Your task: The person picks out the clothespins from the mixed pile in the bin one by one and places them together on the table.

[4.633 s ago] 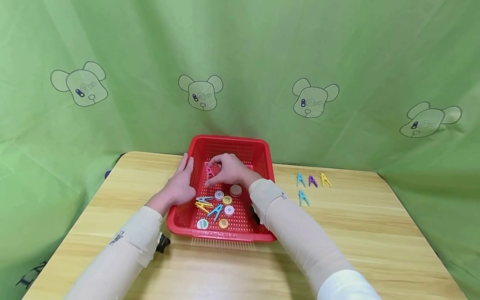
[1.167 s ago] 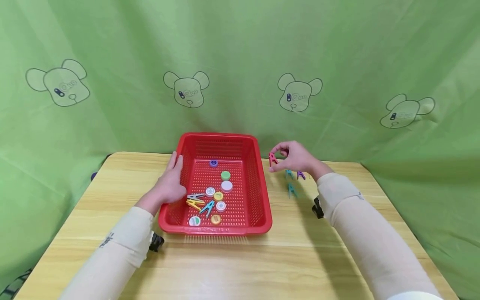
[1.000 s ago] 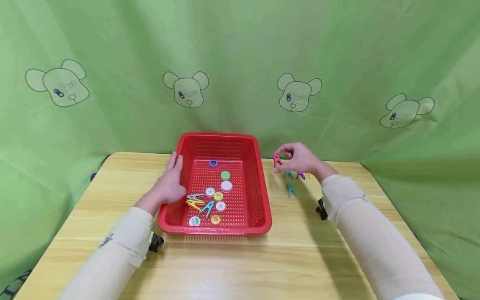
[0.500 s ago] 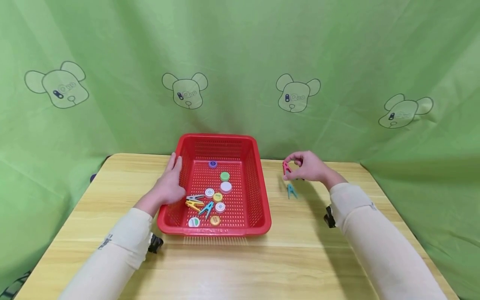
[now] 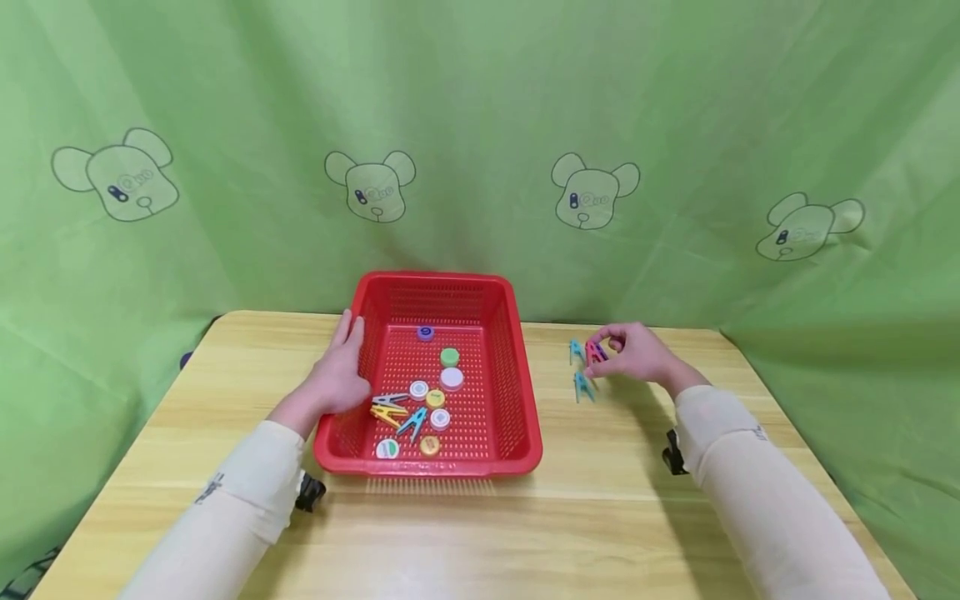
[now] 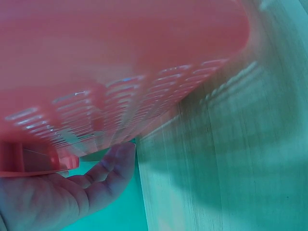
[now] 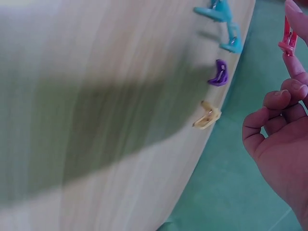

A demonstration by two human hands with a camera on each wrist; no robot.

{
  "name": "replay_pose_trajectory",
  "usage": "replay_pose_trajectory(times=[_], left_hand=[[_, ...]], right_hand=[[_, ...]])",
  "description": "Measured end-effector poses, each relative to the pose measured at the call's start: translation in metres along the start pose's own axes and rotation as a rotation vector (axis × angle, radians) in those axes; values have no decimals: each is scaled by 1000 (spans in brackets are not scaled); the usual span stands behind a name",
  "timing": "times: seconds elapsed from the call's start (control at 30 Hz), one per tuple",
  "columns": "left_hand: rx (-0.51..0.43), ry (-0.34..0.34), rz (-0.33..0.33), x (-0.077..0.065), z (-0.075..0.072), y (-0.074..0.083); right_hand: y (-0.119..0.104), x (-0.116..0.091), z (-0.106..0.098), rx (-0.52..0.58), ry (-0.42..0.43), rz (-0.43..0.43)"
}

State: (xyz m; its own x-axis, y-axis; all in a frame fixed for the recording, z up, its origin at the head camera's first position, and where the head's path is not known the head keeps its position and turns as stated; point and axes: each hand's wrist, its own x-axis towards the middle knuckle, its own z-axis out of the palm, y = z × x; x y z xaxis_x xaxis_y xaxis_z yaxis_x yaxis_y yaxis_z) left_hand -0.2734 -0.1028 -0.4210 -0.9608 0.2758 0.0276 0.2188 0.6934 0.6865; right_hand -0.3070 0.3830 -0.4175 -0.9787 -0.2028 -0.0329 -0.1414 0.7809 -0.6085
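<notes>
My left hand (image 5: 335,375) holds the left side of a red perforated plastic basket (image 5: 517,358), fingers along its outside and thumb over the rim. To the right of the basket, my right hand (image 5: 641,354) pinches a pink clothespin (image 7: 288,41) between thumb and index finger, low over the table. Beside it are two light-blue clothespins (image 5: 583,386) and a purple clothespin (image 7: 219,73), partly covered in the head view. A yellow clothespin (image 7: 208,115) shows only in the right wrist view; in the head view my hand hides it.
Inside the basket lie a grey clothespin (image 5: 389,399), a yellow clothespin (image 5: 387,414), a blue clothespin (image 5: 412,422) and several round bottle caps, such as a green cap (image 5: 449,357). A green curtain (image 5: 480,125) hangs behind the wooden table (image 5: 637,517).
My right hand has taken the pink clothespin out of the basket, carried it right, and lowered it beside the other clothespins on the table. The left hand stays on the basket.
</notes>
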Motion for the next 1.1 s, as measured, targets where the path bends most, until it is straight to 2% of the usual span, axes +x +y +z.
replay_pose_trajectory(times=[0.23,0.57,1.1], left_hand=[[11,3,0,0,-1,0],[18,1,0,0,-1,0],[57,12,26,1,0,-1]], right_hand=[[12,-6,2,34,3,27],[31,-12,9,15,-18,70],[53,-18,19,-10,-22,90]])
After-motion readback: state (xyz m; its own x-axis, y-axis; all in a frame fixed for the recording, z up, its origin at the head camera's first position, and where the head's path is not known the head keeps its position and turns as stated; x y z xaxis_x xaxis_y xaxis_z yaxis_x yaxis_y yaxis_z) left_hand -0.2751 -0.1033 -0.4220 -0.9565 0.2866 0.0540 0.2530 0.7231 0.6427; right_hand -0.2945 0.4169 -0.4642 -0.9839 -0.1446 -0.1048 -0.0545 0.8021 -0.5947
